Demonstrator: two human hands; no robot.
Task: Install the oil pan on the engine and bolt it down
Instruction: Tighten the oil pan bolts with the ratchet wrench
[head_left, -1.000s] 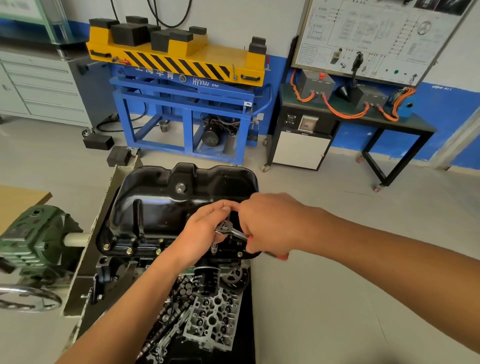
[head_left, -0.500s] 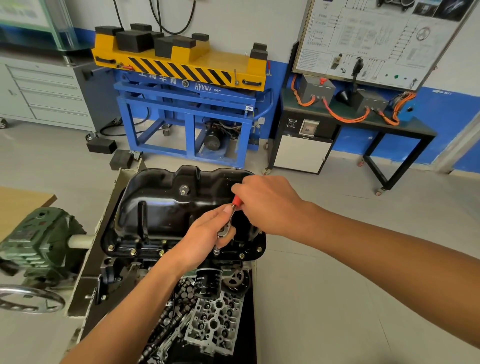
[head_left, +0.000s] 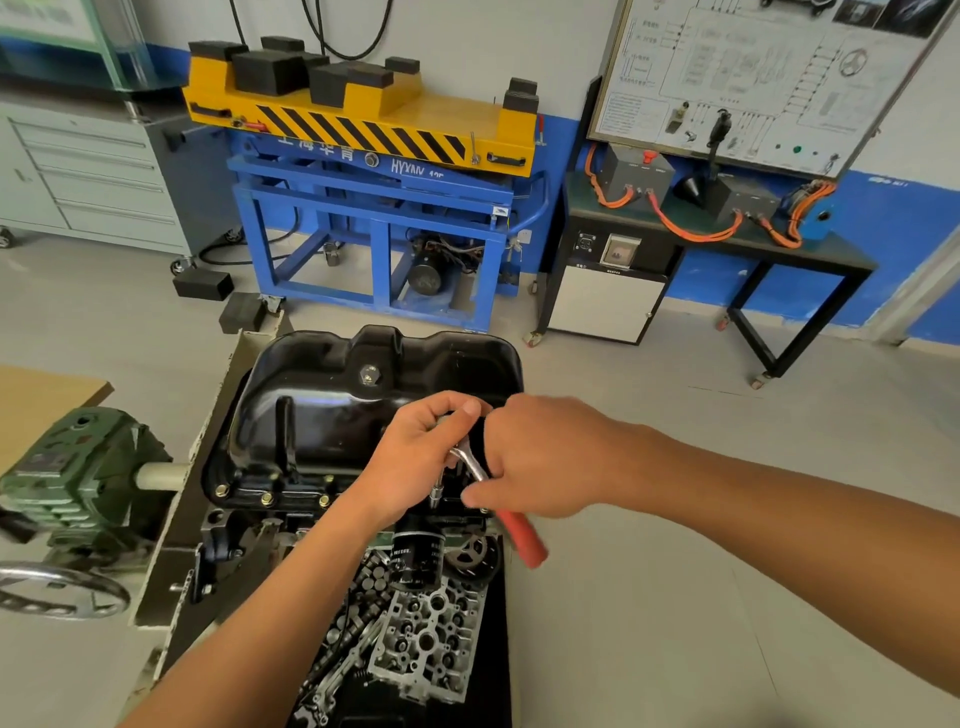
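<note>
The pan sits mouth-down on the engine, its flange lined with bolts. The left hand curls over the head of the ratchet, steadying the socket on a near-edge bolt, while the right hand grips its handle. The pan looks like stiff, glossy pressed steel, probably slippery. Its thin flange could warp, so torque is best applied gently from the handle's end.

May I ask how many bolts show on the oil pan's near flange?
3, in a row left of the left hand: corner bolt, middle bolt, bolt nearest the wrist. More may be hidden.
</note>
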